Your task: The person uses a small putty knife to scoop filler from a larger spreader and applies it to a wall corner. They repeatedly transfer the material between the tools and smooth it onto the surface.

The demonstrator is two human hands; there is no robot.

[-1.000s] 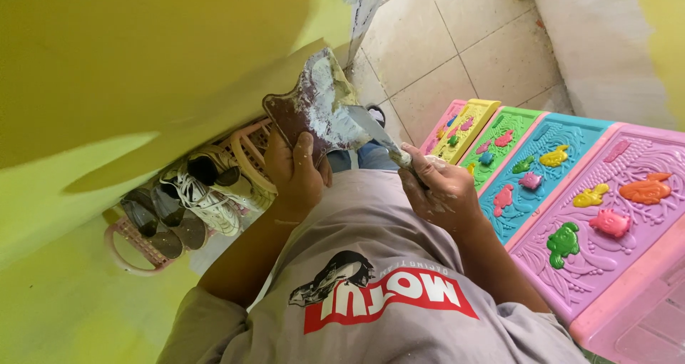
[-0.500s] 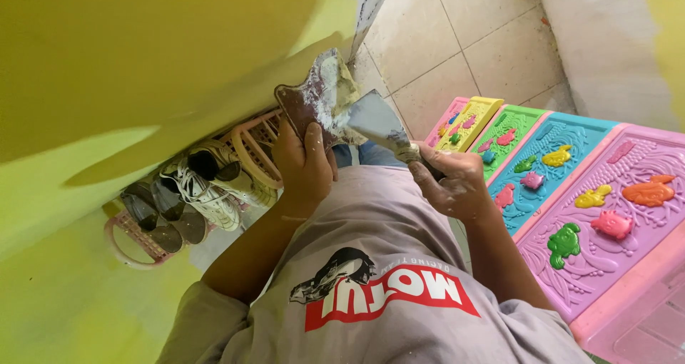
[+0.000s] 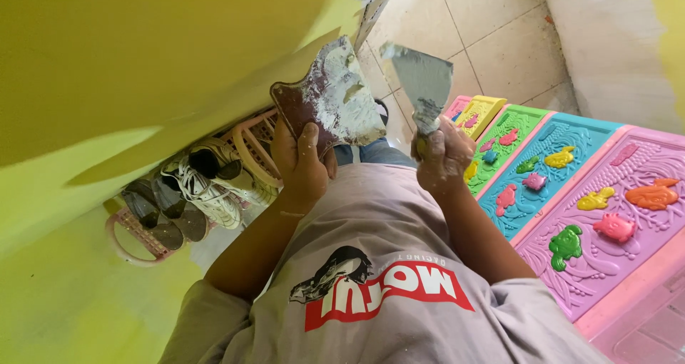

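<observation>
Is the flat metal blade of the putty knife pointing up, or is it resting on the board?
Up and apart. The right hand holds the grey metal putty knife raised, with a gap to the putty-smeared brown board in the left hand.

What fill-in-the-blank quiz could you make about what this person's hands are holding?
1. The right hand holds a putty knife with its blade pointing ____.
2. The left hand holds a smeared board coated in ____ paste.
3. The wall beside the person is painted ____.
4. The shoe rack by the wall is ____ in colour.

Missing words: up; white; yellow; pink
</observation>
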